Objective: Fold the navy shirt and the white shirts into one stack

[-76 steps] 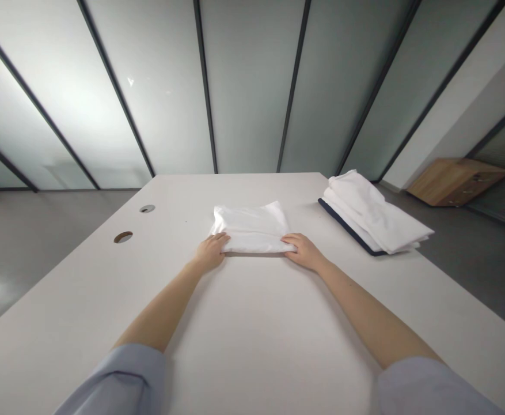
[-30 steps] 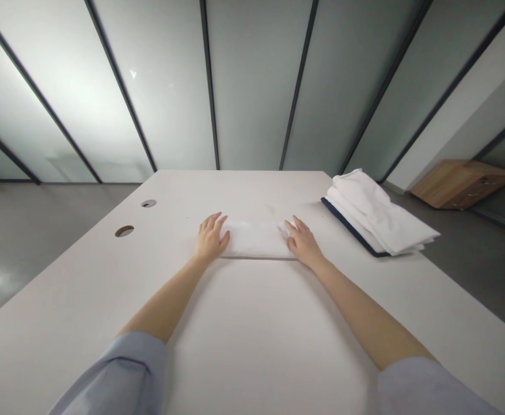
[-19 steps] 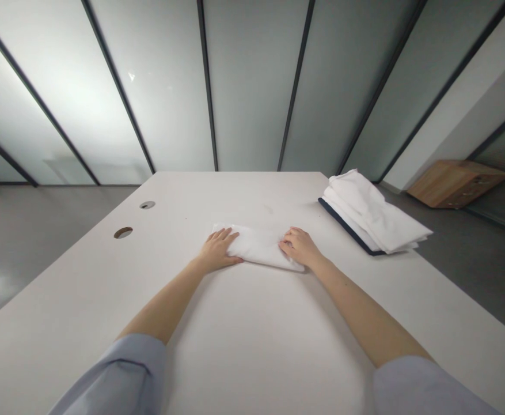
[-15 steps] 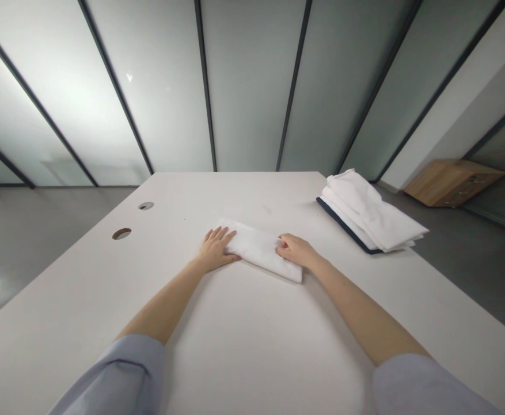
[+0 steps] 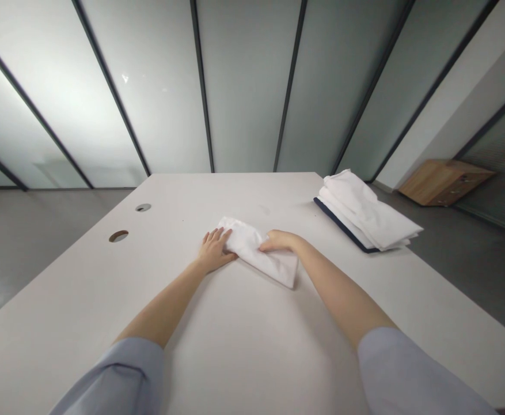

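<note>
A folded white cloth (image 5: 252,253) lies slantwise on the white table, a narrow strip with its near right corner closest to me. My left hand (image 5: 214,249) rests flat on its left end, fingers spread, the thumb along the near edge. At the far edge, right of the middle, my right hand (image 5: 280,241) grips the cloth. Its thumb shows on top, while the other fingers are hidden behind the fabric. Small creases and a raised fold run beside that hand.
On the right side of the table (image 5: 217,346) sits a stack of folded white fabric (image 5: 364,207) with a navy piece (image 5: 342,226) underneath. Two round holes pierce the tabletop at left. Beyond stand frosted glass panels (image 5: 243,86) and a wooden cabinet (image 5: 444,181) on the floor.
My right hand has moved left along the cloth and taken hold of its far edge, bunching it slightly. The left hand stays in place on the cloth.
</note>
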A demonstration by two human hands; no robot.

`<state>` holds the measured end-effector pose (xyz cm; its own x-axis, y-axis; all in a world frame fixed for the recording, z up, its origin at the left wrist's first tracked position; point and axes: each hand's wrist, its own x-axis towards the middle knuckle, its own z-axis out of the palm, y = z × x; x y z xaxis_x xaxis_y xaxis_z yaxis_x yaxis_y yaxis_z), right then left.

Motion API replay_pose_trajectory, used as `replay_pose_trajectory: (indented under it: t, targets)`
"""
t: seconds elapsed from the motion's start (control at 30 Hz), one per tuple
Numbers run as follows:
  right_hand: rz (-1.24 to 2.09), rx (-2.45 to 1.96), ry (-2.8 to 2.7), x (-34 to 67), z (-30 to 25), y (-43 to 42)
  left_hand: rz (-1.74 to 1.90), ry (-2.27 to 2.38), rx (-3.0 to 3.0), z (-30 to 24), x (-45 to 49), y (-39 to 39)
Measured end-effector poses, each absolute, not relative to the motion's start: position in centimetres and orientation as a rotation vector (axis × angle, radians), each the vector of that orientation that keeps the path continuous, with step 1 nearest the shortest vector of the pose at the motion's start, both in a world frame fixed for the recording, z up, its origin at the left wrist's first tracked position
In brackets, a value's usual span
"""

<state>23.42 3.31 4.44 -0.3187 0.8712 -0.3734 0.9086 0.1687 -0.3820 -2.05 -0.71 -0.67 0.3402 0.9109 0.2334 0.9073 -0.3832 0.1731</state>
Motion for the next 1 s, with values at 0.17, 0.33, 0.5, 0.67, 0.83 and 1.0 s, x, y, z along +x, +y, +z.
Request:
replay_pose_trajectory:
  t: [0.17, 0.33, 0.5, 0.67, 0.83, 1.0]
  targets:
    - [-0.796, 1.779, 2.338, 21.8, 4.3, 3.1, 0.443, 1.756, 2.546, -0.6, -1.9, -0.7]
    - [-0.576, 1.788, 2.457, 20.9, 5.3, 2.0, 0.52, 1.74, 2.564, -0.8, -2.2, -0.6]
    - [-0.513, 1.866, 2.477, 23.1, 5.1, 2.2, 0.7, 1.699, 2.439, -1.0, -3.2, 0.1]
    - [-0.24, 2.199, 2.305, 28.2, 5.5, 2.6, 0.798, 1.696, 2.29, -1.0, -3.6, 0.7]
    - [0.074, 2.427, 2.149, 33.3, 6.9, 1.5, 0.763, 1.732, 2.283, -1.1, -3.3, 0.6]
    - [0.441, 2.645, 1.971, 38.0, 10.7, 0.0, 0.764, 1.769, 2.302, -1.4, -3.2, 0.6]
